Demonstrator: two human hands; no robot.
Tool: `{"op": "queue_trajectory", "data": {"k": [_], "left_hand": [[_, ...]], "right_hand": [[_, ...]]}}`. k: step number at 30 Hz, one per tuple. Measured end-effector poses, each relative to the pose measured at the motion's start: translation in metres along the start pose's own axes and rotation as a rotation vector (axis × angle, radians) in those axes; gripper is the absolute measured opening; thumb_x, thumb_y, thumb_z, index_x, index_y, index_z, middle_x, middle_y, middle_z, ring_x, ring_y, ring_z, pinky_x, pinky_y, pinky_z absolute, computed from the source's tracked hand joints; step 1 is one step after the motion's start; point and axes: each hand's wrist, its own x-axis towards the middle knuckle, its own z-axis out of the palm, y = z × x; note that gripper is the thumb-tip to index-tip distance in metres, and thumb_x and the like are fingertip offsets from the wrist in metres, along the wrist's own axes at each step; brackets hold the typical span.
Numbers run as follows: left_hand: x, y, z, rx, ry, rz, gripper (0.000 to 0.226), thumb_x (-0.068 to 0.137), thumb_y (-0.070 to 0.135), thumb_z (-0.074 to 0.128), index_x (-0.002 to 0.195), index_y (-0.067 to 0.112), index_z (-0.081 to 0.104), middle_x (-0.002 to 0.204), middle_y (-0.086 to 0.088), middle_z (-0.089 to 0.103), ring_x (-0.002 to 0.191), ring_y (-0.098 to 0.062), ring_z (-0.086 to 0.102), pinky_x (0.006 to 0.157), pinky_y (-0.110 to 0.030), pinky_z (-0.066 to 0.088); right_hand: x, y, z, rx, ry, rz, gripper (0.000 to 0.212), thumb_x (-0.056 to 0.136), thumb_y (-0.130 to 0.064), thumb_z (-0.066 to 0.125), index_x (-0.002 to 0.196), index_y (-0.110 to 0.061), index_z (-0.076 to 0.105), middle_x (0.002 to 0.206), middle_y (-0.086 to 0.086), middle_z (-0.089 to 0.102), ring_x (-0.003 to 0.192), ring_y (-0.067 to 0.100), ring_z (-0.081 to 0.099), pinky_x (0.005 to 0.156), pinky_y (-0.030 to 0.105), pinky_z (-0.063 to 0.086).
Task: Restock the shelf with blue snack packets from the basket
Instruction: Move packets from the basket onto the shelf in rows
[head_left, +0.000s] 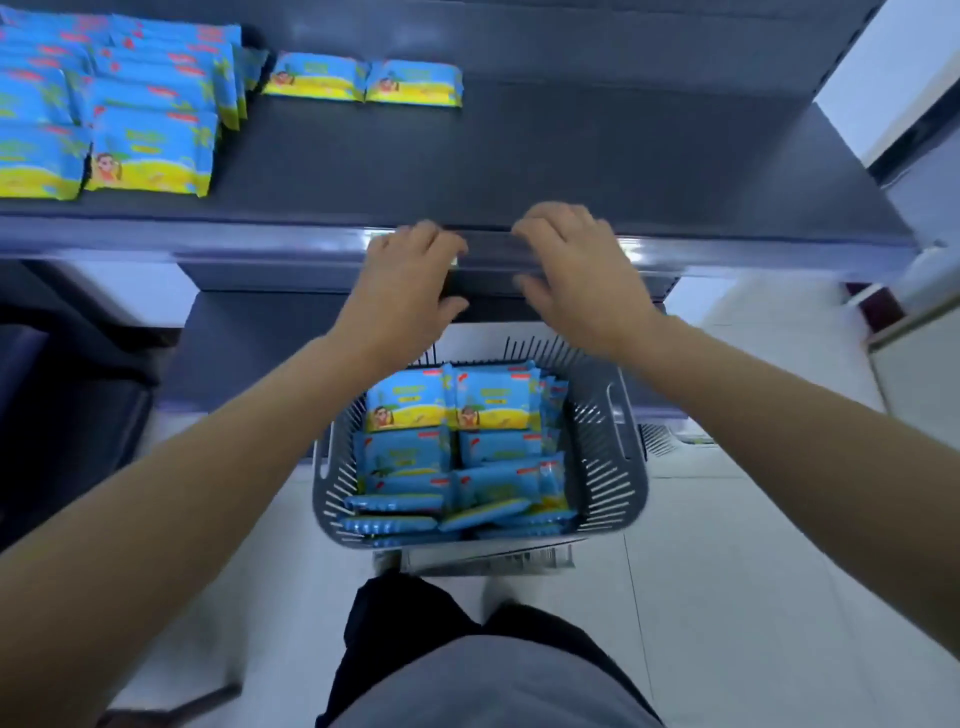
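Both empty and loosely open, left hand (410, 280) and right hand (576, 265) hovering at the shelf (597, 171) edge, probably between trips, blue snack packets (452, 447) piled in the grey basket (613, 467) on the floor below, a few rows already shelved top left.

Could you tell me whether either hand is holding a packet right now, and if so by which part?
Neither: the left hand and right hand are empty, above the basket, near the shelf edge.
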Motion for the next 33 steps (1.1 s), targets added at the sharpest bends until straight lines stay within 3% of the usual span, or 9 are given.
{"op": "queue_trajectory", "data": {"k": [4,8,12,16,21,26,29,33], "left_hand": [[-0.038,-0.021,0.058,0.044,-0.343,-0.092,0.049,0.088,0.026,0.062,0.133,0.013,0.046,0.133,-0.008,0.046,0.124,-0.028,0.041,0.104,-0.036,0.025],[-0.053,-0.052,0.093,0.158,-0.504,-0.198,0.052,0.089,0.028,0.061,0.135,0.011,0.043,0.136,-0.012,0.044,0.124,-0.032,0.042,0.102,-0.039,0.03],[-0.052,-0.076,0.128,0.282,-0.618,-0.193,0.059,0.09,0.028,0.058,0.141,0.01,0.034,0.143,-0.012,0.037,0.129,-0.031,0.038,0.106,-0.039,0.03],[-0.047,-0.092,0.152,0.345,-0.654,-0.211,0.062,0.089,0.027,0.058,0.142,0.009,0.031,0.143,-0.012,0.038,0.13,-0.031,0.038,0.106,-0.041,0.031],[-0.042,-0.097,0.165,0.353,-0.63,-0.241,0.053,0.088,0.016,0.056,0.136,0.007,0.036,0.138,-0.014,0.042,0.126,-0.032,0.04,0.104,-0.04,0.032],[-0.028,-0.093,0.15,0.392,-0.647,-0.203,0.041,0.084,0.015,0.061,0.123,0.008,0.052,0.13,-0.011,0.047,0.12,-0.029,0.045,0.1,-0.038,0.037],[-0.013,-0.087,0.115,0.294,-0.71,-0.187,0.033,0.082,0.012,0.062,0.114,0.009,0.058,0.121,-0.011,0.058,0.108,-0.03,0.058,0.086,-0.037,0.047],[0.007,-0.07,0.038,0.227,-0.61,-0.136,0.025,0.081,0.013,0.06,0.105,0.009,0.055,0.107,-0.01,0.062,0.086,-0.028,0.055,0.067,-0.033,0.041]], "right_hand": [[-0.036,0.001,0.05,0.041,-0.34,-0.015,0.044,0.089,-0.02,0.057,0.131,-0.006,0.048,0.135,0.013,0.047,0.123,0.033,0.043,0.096,0.042,0.035],[-0.048,0.001,0.099,0.019,-0.569,0.017,0.047,0.092,-0.026,0.055,0.133,-0.007,0.042,0.138,0.014,0.044,0.126,0.032,0.04,0.1,0.04,0.034],[-0.054,0.005,0.139,-0.01,-0.732,0.076,0.06,0.093,-0.031,0.055,0.142,-0.006,0.032,0.147,0.014,0.034,0.134,0.031,0.032,0.107,0.042,0.031],[-0.055,0.004,0.165,-0.006,-0.796,0.124,0.065,0.091,-0.03,0.058,0.144,-0.009,0.027,0.146,0.012,0.033,0.132,0.032,0.032,0.105,0.043,0.031],[-0.059,0.0,0.187,-0.074,-0.732,0.185,0.068,0.085,-0.023,0.061,0.143,-0.011,0.027,0.137,0.012,0.034,0.126,0.033,0.033,0.102,0.045,0.03],[-0.041,-0.001,0.178,0.026,-0.827,0.2,0.04,0.085,-0.007,0.054,0.124,-0.007,0.046,0.124,0.016,0.043,0.113,0.035,0.05,0.09,0.038,0.041],[-0.012,0.005,0.146,0.09,-0.893,0.146,0.033,0.084,-0.004,0.053,0.117,-0.01,0.052,0.122,0.015,0.054,0.11,0.033,0.055,0.079,0.031,0.043],[0.03,0.013,0.071,0.127,-0.892,0.111,0.023,0.077,-0.013,0.066,0.097,-0.012,0.055,0.098,0.008,0.059,0.085,0.025,0.05,0.067,0.028,0.038]]}}
